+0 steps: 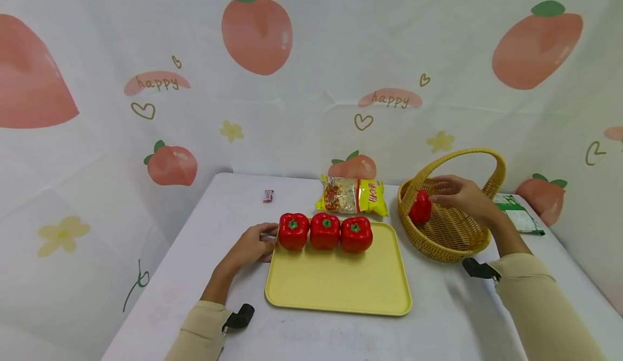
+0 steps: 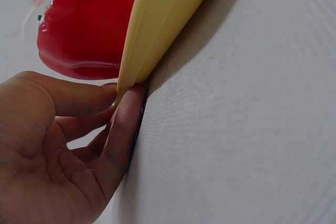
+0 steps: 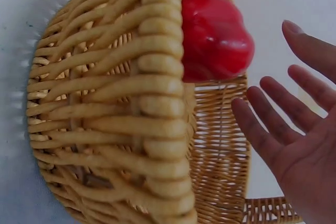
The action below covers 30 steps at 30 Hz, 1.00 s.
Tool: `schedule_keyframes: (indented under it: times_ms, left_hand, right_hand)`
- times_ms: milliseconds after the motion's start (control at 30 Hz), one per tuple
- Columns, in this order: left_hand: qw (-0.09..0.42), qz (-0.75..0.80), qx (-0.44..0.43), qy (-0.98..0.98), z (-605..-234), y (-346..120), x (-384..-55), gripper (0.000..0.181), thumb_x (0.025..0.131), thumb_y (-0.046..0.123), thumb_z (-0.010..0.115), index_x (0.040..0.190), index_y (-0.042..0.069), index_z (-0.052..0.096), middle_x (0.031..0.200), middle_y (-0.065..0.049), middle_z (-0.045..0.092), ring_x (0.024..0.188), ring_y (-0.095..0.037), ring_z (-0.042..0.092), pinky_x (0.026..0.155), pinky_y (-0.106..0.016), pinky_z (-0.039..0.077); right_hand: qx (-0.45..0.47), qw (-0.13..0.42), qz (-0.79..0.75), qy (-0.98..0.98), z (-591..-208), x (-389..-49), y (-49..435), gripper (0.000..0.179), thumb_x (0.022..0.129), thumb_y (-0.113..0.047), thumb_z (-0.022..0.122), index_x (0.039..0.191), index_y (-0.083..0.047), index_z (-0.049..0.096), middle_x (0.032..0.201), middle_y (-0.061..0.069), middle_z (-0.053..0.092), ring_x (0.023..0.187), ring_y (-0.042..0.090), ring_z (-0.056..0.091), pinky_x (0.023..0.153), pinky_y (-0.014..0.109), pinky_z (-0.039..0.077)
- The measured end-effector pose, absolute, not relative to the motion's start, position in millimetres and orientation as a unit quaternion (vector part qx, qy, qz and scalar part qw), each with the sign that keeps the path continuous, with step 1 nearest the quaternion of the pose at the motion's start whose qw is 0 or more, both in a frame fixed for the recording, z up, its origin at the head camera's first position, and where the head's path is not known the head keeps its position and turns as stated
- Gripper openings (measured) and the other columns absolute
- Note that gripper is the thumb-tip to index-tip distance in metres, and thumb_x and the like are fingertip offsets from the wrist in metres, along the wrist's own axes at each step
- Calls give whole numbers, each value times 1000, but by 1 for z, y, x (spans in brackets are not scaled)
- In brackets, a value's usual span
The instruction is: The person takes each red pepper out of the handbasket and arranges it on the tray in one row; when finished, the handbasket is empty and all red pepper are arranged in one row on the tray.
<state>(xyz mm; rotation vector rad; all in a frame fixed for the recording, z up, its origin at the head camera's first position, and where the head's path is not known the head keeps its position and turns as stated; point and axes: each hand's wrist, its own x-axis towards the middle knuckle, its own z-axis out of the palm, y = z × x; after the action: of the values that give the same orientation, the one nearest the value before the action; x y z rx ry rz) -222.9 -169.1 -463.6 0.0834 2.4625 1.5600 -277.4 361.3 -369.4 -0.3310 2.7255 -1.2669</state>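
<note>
Three red bell peppers (image 1: 324, 231) stand in a row along the back of a yellow tray (image 1: 340, 285). My left hand (image 1: 250, 246) pinches the tray's left rim between thumb and fingers, beside the leftmost pepper; the left wrist view shows the thumb on the rim and fingers under it. Another red bell pepper (image 3: 215, 38) leans inside the left part of a wicker basket (image 1: 443, 236). Over the basket, under its arched handle, my right hand (image 1: 459, 196) has its fingers extended and apart from that pepper, holding nothing.
Behind the tray lies a yellow food packet (image 1: 350, 195). A small wrapped candy (image 1: 268, 195) sits at the back left of the white table (image 1: 233, 204). Right of the basket is a green and white packet (image 1: 521, 215). A printed curtain (image 1: 311, 118) hangs behind.
</note>
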Motion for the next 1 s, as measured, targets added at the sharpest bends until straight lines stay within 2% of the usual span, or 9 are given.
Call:
schedule_keyframes:
  times_ms: [333, 500, 1000]
  left_hand:
    - [111, 533, 30, 838, -464, -169, -224, 51, 97, 4, 62, 148, 3, 59, 139, -17, 64, 107, -25, 68, 74, -35, 66]
    - [109, 536, 32, 836, -465, -170, -225, 51, 96, 3, 62, 147, 2, 59, 140, -17, 64, 108, -25, 69, 73, -35, 67]
    - [108, 540, 34, 834, -466, -170, -225, 51, 96, 4, 62, 147, 1, 59, 139, -17, 64, 111, -26, 70, 74, -35, 67]
  right_hand:
    - [-105, 125, -434, 886, -379, -292, 355, 74, 103, -27, 69, 161, 3, 34, 156, 35, 45, 137, 51, 53, 106, 61, 54]
    - [-98, 136, -428, 888, -387, -295, 354, 76, 104, -29, 67, 162, 6, 31, 157, 37, 42, 138, 52, 51, 106, 62, 53]
    - [-103, 132, -426, 889, -396, -300, 354, 68, 106, -27, 64, 158, 9, 36, 150, 39, 47, 130, 48, 59, 101, 60, 57]
